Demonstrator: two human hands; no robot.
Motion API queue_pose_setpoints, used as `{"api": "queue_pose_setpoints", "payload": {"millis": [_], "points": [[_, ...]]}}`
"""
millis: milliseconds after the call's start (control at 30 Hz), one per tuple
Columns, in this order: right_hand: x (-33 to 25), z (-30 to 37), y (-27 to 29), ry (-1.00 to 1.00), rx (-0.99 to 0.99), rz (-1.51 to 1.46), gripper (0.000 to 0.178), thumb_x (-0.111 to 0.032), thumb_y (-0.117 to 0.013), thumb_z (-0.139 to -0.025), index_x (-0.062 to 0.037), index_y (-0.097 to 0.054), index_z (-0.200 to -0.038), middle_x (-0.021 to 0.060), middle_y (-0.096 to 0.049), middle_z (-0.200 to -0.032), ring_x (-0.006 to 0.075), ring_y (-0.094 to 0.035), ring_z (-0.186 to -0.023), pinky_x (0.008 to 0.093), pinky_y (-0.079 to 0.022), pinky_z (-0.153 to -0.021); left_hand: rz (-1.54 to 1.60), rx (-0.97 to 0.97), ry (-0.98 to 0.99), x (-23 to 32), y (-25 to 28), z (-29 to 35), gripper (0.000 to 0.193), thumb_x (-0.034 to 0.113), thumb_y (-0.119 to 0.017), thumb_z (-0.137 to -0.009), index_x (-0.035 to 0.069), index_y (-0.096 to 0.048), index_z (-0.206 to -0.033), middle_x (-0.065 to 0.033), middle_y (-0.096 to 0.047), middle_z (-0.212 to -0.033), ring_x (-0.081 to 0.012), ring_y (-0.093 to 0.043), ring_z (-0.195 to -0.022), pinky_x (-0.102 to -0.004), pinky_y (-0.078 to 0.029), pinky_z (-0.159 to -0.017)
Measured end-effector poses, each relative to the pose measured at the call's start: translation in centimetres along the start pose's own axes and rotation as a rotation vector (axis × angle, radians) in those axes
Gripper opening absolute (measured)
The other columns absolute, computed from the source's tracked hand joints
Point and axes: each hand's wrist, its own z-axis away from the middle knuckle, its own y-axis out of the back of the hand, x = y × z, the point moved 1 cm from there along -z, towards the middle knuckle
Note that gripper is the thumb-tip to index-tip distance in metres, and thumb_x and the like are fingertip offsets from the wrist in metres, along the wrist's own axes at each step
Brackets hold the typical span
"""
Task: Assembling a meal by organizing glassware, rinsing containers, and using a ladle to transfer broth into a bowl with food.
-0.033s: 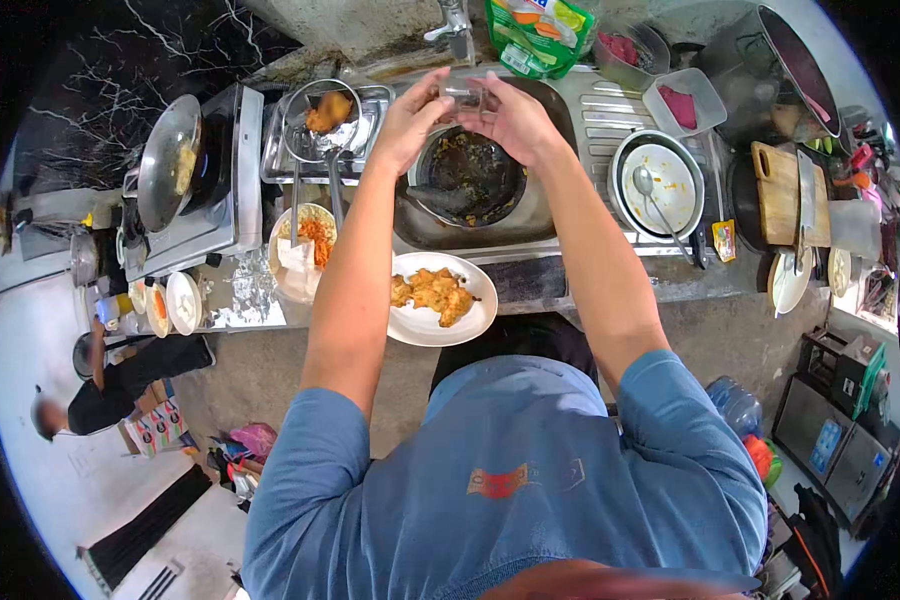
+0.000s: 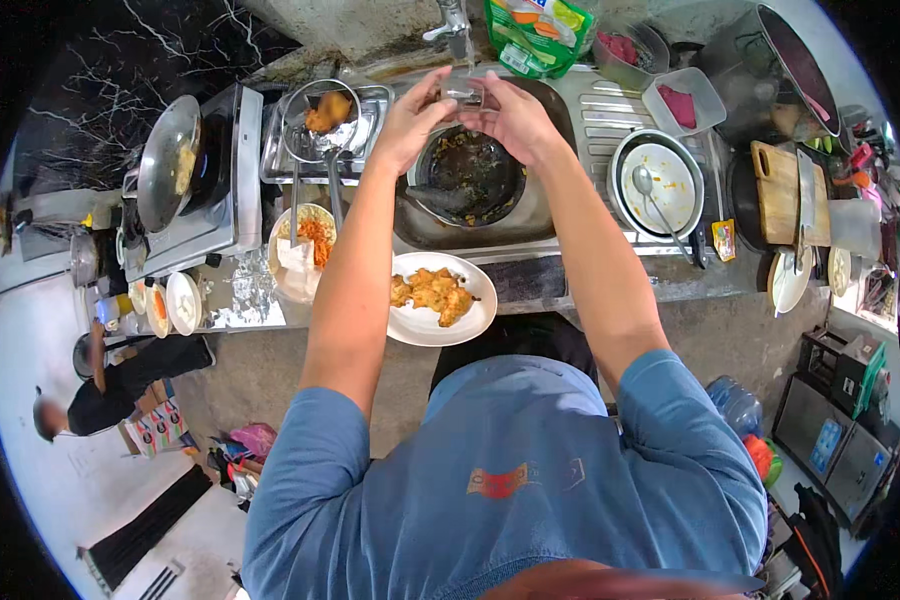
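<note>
Under the tap (image 2: 446, 32), at the far side of the sink (image 2: 410, 225), I hold a small clear glass (image 2: 462, 96) between both hands. My left hand (image 2: 410, 122) grips it from the left, and my right hand (image 2: 512, 118) has its fingers round the right side. A thin stream of water falls from the tap towards the glass. Below my hands, a dark round pan (image 2: 470, 180) with dark liquid and food scraps sits in the sink. Nearer to me, an oval white plate (image 2: 415, 328) bears golden fried pieces.
A strainer (image 2: 292, 135) with a fried piece lies left of my left forearm, near a stove with a wok (image 2: 165, 165). Right of the sink are a white bowl (image 2: 660, 160) with a spoon, a cutting board (image 2: 780, 190) and a knife. Another person (image 2: 120, 390) is at far left.
Water now shows falling from the tap. My hands and the glass are in nearly the same place.
</note>
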Motion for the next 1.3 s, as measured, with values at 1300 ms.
{"api": "queue_pose_setpoints", "payload": {"millis": [1300], "points": [[0.3, -2.8, 0.5, 0.231, 0.326, 0.426, 0.033, -0.023, -0.069, -0.09, -0.0053, -0.065, -0.117, -0.0007, -0.065, -0.11, 0.0064, -0.055, -0.093, 0.024, -0.042, -0.079, -0.015, 0.315, 0.171, 1.0, 1.0, 1.7, 0.025, 0.02, -0.064, -0.09, 0.0, -0.065, -0.105, -0.003, -0.065, -0.092, -0.0108, -0.06, -0.079, -0.0275, -0.052, -0.071]]}}
